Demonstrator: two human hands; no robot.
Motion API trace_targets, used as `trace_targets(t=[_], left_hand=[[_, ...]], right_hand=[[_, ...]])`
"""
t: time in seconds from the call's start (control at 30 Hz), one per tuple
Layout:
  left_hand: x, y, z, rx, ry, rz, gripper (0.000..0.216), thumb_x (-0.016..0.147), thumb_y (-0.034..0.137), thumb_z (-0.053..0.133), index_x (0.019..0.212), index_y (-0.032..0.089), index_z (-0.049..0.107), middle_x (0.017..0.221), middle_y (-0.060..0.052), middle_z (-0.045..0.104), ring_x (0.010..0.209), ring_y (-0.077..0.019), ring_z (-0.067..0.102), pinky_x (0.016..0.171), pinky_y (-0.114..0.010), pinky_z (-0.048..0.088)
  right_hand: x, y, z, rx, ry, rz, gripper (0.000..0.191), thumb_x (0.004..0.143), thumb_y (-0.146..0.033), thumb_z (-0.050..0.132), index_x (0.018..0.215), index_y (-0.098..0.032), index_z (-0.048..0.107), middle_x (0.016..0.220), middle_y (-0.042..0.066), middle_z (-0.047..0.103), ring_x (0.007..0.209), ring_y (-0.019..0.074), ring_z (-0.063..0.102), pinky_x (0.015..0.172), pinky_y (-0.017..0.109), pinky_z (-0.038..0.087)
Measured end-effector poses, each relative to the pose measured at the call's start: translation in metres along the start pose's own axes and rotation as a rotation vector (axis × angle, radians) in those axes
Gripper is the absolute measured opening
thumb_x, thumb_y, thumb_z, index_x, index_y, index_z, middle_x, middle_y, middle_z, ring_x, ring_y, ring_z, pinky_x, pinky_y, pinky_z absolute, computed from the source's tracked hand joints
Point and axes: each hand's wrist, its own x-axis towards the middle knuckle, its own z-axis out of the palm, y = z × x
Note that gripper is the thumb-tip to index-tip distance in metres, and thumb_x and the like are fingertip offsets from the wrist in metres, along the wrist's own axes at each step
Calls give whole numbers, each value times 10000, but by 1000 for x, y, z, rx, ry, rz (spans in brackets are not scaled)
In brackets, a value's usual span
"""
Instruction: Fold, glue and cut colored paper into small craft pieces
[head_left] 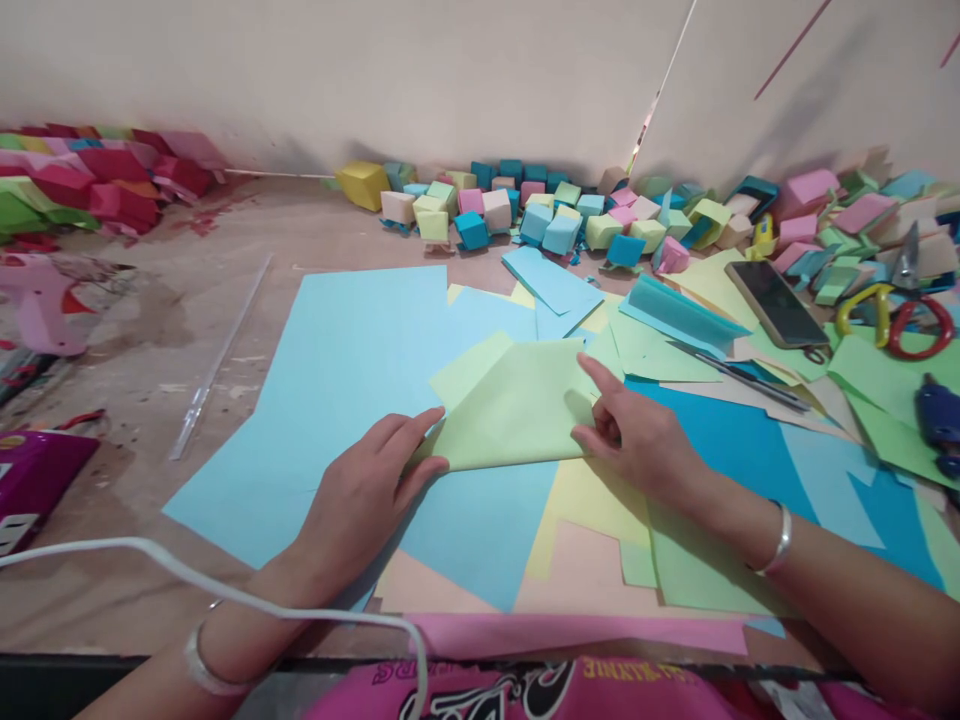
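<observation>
A light green sheet of paper (517, 400) lies in front of me with a straight fold along its near edge. My left hand (367, 495) holds its left corner, thumb at the near edge and fingers at the slanted side. At the right end, my right hand (637, 430) grips the sheet with the thumb by the near corner. Its index finger stretches along the right side and the other fingers are curled. Beneath spreads a large light blue sheet (352, 350), along with overlapping yellow, peach and darker blue paper (712, 440).
Paper cubes (536, 220) line the wall. To the right are a phone (778, 303), yellow-and-red-handled scissors (907, 300) and another slim metal blade (742, 375). A pink glue gun (41, 300) and a clear ruler-like strip (221, 360) lie left. A white cable (225, 590) crosses my left forearm.
</observation>
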Motion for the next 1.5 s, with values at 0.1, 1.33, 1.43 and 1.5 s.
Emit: trace_targets(t=[0.1,1.33,1.43,1.5], left_hand=[[0,-1,-2,7,-3,7,357,961,339,483,1293,210,505,1021,-56,620,884,-201,629,745,-312,500],[-6,-1,-16,-43,-31,140,300,948,153,391,988,203,685,947,-63,628,862,-190,591,751,-313,485],[-13,10,-19,56,-100,238,353,919,84,361,1085,194,653,993,-82,651,873,-215,610,733,-336,498],[-18,18,-21,159,-143,247,359,909,97,416,1194,199,609,1031,-96,646,891,-238,615,736,-357,503]], right_hand=[[-3,7,4,-179,76,-167,343,932,-148,433,1236,-152,591,652,19,568,637,153,488,570,275,321],[-33,-50,-6,-460,-158,-610,167,816,6,511,798,-147,574,761,64,509,673,204,436,579,364,247],[-32,-51,-5,-463,-125,-615,159,822,4,515,811,-143,574,720,42,483,645,193,430,565,361,234],[-31,-50,-5,-452,-106,-621,158,834,-1,506,819,-142,576,706,35,478,634,188,430,561,361,230]])
